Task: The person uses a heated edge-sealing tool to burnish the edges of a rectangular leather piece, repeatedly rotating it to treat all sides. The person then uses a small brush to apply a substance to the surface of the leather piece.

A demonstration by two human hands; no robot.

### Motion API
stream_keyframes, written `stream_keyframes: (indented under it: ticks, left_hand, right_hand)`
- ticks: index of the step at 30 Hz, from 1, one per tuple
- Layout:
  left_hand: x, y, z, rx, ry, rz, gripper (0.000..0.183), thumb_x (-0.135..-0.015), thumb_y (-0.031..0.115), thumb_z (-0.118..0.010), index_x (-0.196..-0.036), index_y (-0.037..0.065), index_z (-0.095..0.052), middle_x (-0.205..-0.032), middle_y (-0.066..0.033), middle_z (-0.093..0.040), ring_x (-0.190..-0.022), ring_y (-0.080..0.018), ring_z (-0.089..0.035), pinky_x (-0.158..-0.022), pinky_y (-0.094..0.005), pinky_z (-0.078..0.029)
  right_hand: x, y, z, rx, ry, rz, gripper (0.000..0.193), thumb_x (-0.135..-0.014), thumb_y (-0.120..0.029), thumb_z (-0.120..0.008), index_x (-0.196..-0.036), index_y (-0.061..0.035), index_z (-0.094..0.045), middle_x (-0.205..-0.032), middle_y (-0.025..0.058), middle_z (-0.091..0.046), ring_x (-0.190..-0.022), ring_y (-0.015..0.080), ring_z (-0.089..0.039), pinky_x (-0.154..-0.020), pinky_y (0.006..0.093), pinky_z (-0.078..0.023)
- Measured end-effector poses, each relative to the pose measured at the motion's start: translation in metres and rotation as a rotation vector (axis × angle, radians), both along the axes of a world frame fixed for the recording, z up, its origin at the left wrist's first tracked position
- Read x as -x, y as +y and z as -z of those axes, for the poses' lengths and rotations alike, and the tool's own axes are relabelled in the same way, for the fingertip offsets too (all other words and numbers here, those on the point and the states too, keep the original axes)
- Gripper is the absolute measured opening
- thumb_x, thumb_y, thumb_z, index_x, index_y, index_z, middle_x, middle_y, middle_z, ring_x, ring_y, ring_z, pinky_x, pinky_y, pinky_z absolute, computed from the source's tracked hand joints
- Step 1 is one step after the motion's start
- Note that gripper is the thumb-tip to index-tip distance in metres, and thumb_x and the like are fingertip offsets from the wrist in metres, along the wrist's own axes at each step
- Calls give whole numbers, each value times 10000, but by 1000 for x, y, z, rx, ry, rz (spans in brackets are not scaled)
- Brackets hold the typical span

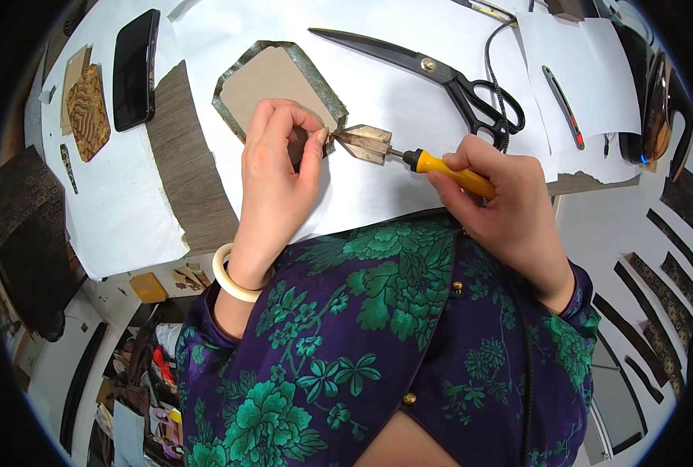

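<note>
A beige card (273, 86) with clipped corners lies on a larger piece of dark patterned fabric (321, 76), whose edge shows all round it. At its near right corner my left hand (276, 171) is closed, thumb and forefinger pinched on the fabric's edge. My right hand (506, 198) grips the yellow handle of a small hand iron (462, 180) with a thin shaft and a flat, pointed metal head. The head's tip points left and meets the corner right by my left fingertips. Whether it touches the fabric there is hard to make out.
Large black scissors (416, 62) lie beyond my right hand. A slim cutter (564, 107) rests on white paper at right, near a dark cord (490, 58). At left are a black phone (136, 70) and a brown patterned piece (88, 113). Dark strips (630, 335) lie at far right.
</note>
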State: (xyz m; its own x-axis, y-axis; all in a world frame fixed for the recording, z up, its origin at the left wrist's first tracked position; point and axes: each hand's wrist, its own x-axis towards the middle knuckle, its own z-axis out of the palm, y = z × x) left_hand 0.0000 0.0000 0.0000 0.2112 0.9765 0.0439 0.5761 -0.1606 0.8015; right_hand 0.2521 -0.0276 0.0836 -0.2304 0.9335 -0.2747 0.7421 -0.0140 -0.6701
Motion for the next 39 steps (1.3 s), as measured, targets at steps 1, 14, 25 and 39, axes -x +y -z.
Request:
stream_keyframes:
  ticks: [1, 14, 25, 39]
  left_hand:
    - [-1, 0, 0, -1, -3, -2, 86, -921, -70, -684, -953, -17, -624, -1016, -100, -580, -740, -182, -605, -672, -311, -507]
    - [2, -5, -8, 141, -142, -3, 69, -896, -26, -712, -925, -26, -651, -1052, -108, -570, -875, -216, -646, -786, -303, -558]
    - [2, -3, -2, 128, -93, 15, 37, -918, -23, -683, -924, -28, -647, -1046, -128, -571, -915, -259, -601, -796, -358, -520]
    - [1, 4, -5, -30, 134, 135, 86, -914, -56, -657, -970, -27, -598, -1050, -168, -556, -986, -358, -557, -879, -425, -478]
  right_hand:
    - [0, 0, 0, -1, 6, 2, 244, -944, -82, -802, -910, 15, -581, -741, 109, -662, -577, 135, -496, -553, 278, -450]
    - [2, 1, -1, -25, -23, -45, 221, -934, -64, -801, -922, 15, -595, -804, 127, -715, -577, 144, -594, -556, 275, -485]
    - [-8, -11, -1, -21, 40, 63, 233, -926, -152, -803, -943, -37, -600, -748, 144, -711, -610, 326, -701, -549, 365, -541]
    - [0, -13, 11, -88, 70, 37, 229, -924, -154, -802, -941, -58, -595, -729, 128, -700, -584, 311, -691, -516, 364, -523]
